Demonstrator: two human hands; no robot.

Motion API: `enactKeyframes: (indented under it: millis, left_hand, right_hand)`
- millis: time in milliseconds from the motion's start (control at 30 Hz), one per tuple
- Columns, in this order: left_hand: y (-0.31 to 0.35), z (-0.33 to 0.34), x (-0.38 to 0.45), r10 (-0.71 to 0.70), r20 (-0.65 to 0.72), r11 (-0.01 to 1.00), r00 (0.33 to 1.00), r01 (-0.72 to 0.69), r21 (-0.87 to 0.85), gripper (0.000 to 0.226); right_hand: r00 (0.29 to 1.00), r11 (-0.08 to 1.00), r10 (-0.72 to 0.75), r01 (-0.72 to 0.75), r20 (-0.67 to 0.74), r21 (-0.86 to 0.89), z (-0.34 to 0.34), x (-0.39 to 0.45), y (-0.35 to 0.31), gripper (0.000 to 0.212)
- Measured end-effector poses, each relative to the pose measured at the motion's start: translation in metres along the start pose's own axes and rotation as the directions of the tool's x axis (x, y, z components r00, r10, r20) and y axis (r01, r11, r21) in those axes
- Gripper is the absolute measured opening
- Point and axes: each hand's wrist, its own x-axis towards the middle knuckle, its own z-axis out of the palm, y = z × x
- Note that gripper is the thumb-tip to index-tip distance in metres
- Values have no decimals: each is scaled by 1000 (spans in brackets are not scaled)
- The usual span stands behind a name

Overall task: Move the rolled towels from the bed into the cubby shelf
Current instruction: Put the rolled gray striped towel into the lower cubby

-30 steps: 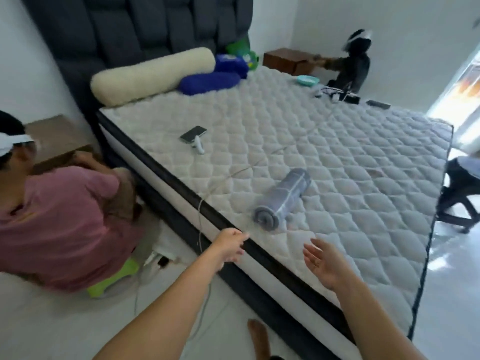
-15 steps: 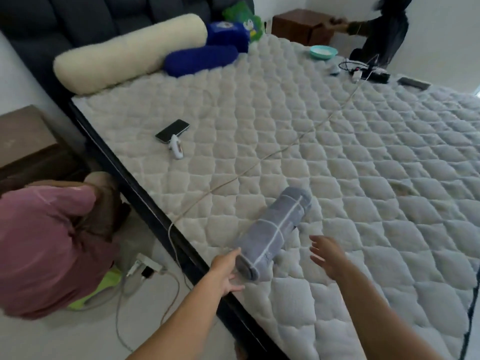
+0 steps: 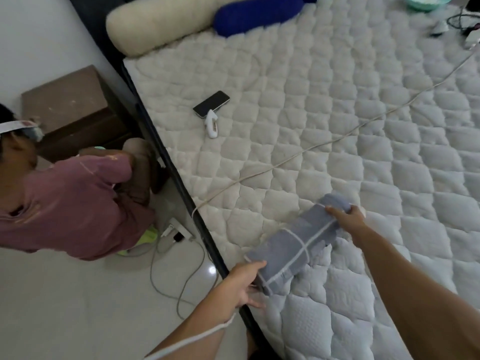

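Lying diagonal near the bed's left edge, the rolled towel sits on the quilted mattress, near end just inside the dark border strip. Left hand grips that near end, thumb on top, fingers curled under. Right hand grips the far end, fingers wrapped over the top. Both arms reach in from bottom of view.

Towel: grey-blue, rolled into a tight cylinder, thin white stripes crossing on its side.

Room: mattress open to the right & beyond the towel. A thin cable runs across the bed, drops over the edge just left of the towel's far end. Phone & small white gadget lie touching, well apart from the towel. Cream bolster & blue pillow at the head end. Teal bowl at top right, contents can't tell.

Floor left of bed: another person in pink shirt crouches by a brown nightstand; power strip & loose cords near the bed edge.
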Motion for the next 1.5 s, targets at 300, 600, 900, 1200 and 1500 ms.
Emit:
enactKeyframes:
  millis: [300, 600, 900, 1200, 1500]
  left_hand:
    - [-17, -25, -4, 20, -32, 1000, 999, -20, 7, 71]
    - [-75, -163, -64, 189, -285, 910, 939, -277, -308, 72]
    - [-264, -347, -214, 158, -698, 559, 699, -646, -520, 70]
    - [-532, -400, -288, -214, -762, 62, 611, -771, -634, 69]
    - [-716, -390, -308, -480, -614, -235, 627, -766, -599, 67]
  right_hand:
    - [997, 990, -47, 54, -56, 133, 12, -53, -9, 52]
    - [892, 885, -440, 413, 99, 215, 116, -213, -79, 29]
    - [408, 565, -799, 760, 441, 322, 281, -474, -107, 39]
    - [-259, 190, -715, 821, 649, 538, 386, -753, 9, 36]
    - [-568, 171, -349, 743, 745, 647, 468, -906, 161, 29]
